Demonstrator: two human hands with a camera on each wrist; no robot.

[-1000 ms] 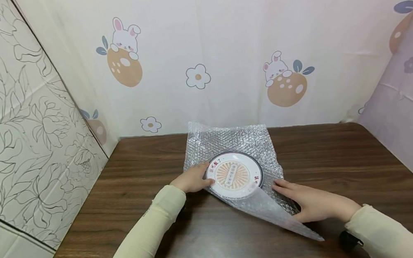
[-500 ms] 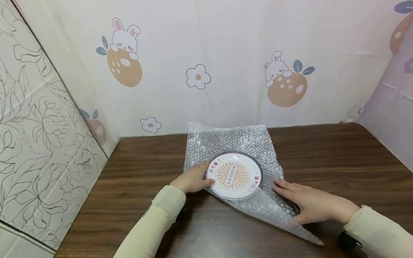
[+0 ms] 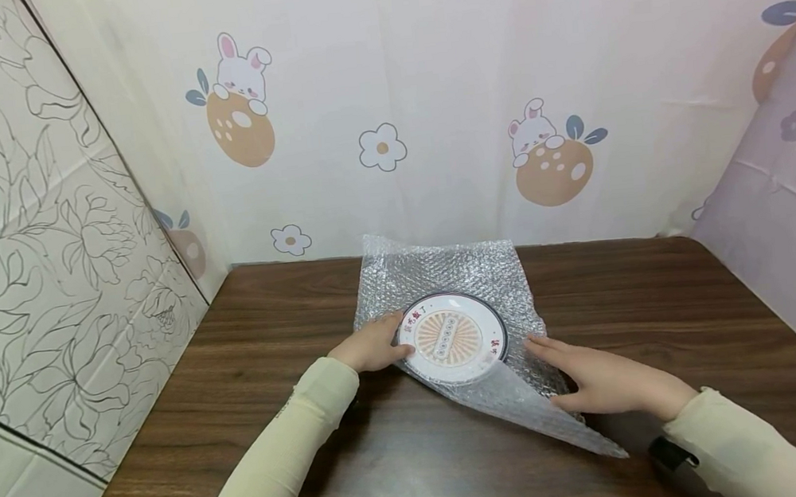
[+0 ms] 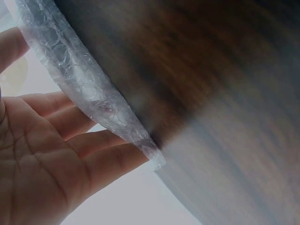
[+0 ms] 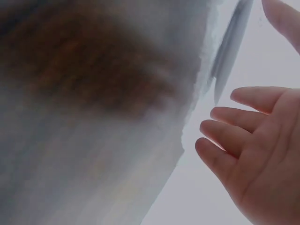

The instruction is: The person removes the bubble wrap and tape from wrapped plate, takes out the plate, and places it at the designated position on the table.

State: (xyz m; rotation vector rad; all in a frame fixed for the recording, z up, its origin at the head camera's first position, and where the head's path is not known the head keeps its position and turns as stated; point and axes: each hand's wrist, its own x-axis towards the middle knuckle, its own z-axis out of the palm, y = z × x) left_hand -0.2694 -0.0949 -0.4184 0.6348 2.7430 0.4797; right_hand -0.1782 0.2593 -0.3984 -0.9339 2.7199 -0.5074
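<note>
A round white plate (image 3: 460, 338) with a dark rim, an orange sunburst and red characters lies on a sheet of bubble wrap (image 3: 443, 270). A folded corner of the wrap covers the plate's near edge and tapers to a point at the right. My left hand (image 3: 373, 342) rests at the plate's left rim, fingers and thumb spread. In the left wrist view its straight fingers (image 4: 112, 161) touch the wrap edge (image 4: 101, 105). My right hand (image 3: 601, 377) is spread at the wrap's right side, fingertips by its edge, thumb near the folded corner. The right wrist view shows its extended fingers (image 5: 229, 136) holding nothing.
Both hands work on a dark brown wooden table (image 3: 662, 295). Behind it hangs a pale curtain (image 3: 449, 179) with rabbit prints. A white flower-patterned panel (image 3: 42, 211) stands at the left.
My right hand has shifted slightly up, its thumb moving along the folded corner. The corner's pointed tip dipped, then rose a little to the right. My left hand and the plate stay put.
</note>
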